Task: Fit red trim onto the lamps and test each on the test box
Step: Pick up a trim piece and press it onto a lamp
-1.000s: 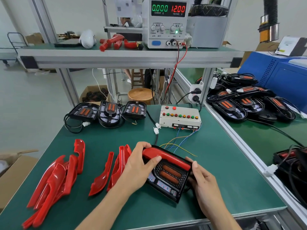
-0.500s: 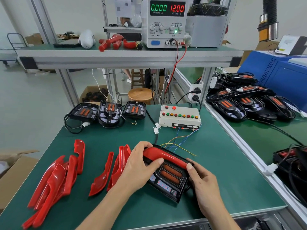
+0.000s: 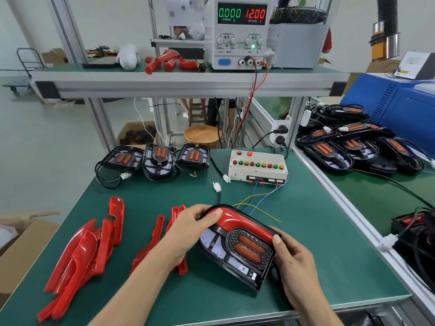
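You have one lamp (image 3: 237, 250) in hand, low on the green table (image 3: 329, 243) at about 5 o'clock from its middle, tilted up toward you. Your left hand (image 3: 188, 231) curls over its upper left corner, thumb pressed on the near end of the one red trim (image 3: 244, 223) running along the lamp's top edge. Your right hand (image 3: 294, 260) grips the lamp's right side, thumb tip on the trim's far end.

Count three bare lamps (image 3: 157, 158) in a row at 11 o'clock, touching or nearly so, their black cables looped beside them. One test box (image 3: 257, 165) sits at 1 o'clock, with coloured wires trailing from its front toward the lamp you hold. Two white connectors (image 3: 221, 183) lie just left of the box, apart from each other.

Loose trim pieces: a heap (image 3: 87, 250) at 8 o'clock, too overlapped to count surely, and a smaller group (image 3: 160, 236) just left of your left wrist, partly hidden by it.

The heap reaches close to the table's left and near edges. Bare green lies between the three lamps and your hands, and to the right of the lamp out to the aluminium rail at 3 o'clock. Beyond that rail, the next bench carries a pile of more lamps (image 3: 353, 147), at least five. The power supply (image 3: 240, 31) on the upper shelf at 12 o'clock reads 0.000 and 12.00.
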Demonstrator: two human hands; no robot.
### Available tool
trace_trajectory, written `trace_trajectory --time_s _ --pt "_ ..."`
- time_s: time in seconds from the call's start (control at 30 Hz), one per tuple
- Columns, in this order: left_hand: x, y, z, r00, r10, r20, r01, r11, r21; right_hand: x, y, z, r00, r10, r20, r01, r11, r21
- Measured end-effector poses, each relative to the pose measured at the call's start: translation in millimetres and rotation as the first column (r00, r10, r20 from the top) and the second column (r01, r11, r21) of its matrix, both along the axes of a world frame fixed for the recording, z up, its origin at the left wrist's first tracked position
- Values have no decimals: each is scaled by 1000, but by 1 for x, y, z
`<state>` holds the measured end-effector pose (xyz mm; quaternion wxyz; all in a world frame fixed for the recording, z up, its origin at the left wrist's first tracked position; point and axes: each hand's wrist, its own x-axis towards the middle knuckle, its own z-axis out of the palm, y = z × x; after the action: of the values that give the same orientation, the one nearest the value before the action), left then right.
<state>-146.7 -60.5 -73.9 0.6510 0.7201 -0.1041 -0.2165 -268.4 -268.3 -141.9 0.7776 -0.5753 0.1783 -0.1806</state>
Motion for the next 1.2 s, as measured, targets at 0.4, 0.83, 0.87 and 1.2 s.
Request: trace_trajectory --time_s 0.4,0.83,0.87,1.2 --pt "-11 -14 10 946 18 -324 -92 973 -212 -1 -2 4 999 6 40 -12 988 157" --pt "-14 -20 11 954 64 -292 -133 966 -221 -5 -2 6 993 38 108 -59 977 204" --pt "-13 -19 10 954 63 -292 -132 966 -221 -5 -2 6 993 39 112 -62 977 203" --pt "-14 -17 14 968 53 -244 -101 977 -187 -9 -8 15 996 83 -31 -81 995 54"
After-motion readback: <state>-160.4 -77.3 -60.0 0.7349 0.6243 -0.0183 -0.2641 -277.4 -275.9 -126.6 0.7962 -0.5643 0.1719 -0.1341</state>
